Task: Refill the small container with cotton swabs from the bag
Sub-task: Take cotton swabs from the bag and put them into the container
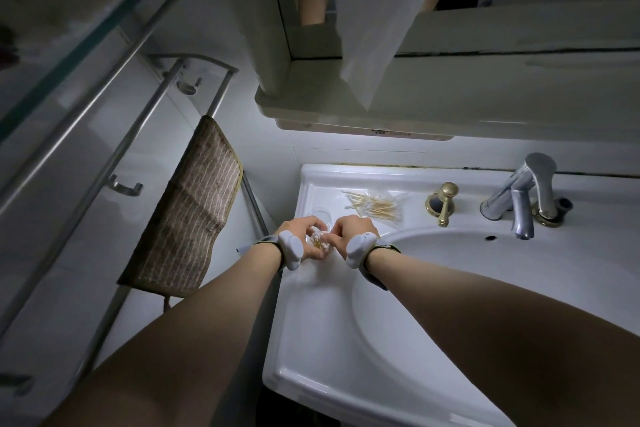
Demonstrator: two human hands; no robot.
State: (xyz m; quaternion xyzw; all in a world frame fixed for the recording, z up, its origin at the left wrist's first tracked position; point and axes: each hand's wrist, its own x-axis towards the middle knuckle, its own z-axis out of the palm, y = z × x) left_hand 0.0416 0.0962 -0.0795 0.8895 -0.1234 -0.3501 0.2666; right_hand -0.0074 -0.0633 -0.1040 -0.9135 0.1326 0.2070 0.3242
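A small clear container (318,242) with white-tipped cotton swabs in it sits at the left rim of the white sink (311,322). My left hand (300,231) grips it from the left, fingers curled round its side. My right hand (349,233) is at its right, fingertips pinching swabs at the container's mouth. A clear bag (375,207) of wooden-stemmed swabs lies flat on the sink ledge just behind my hands. A round clear lid (320,212) rests behind the container.
A brass knob (445,202) and a chrome faucet (523,204) stand at the back right of the basin. A brown striped towel (187,215) hangs on a rail at the left. A cabinet (381,104) overhangs above.
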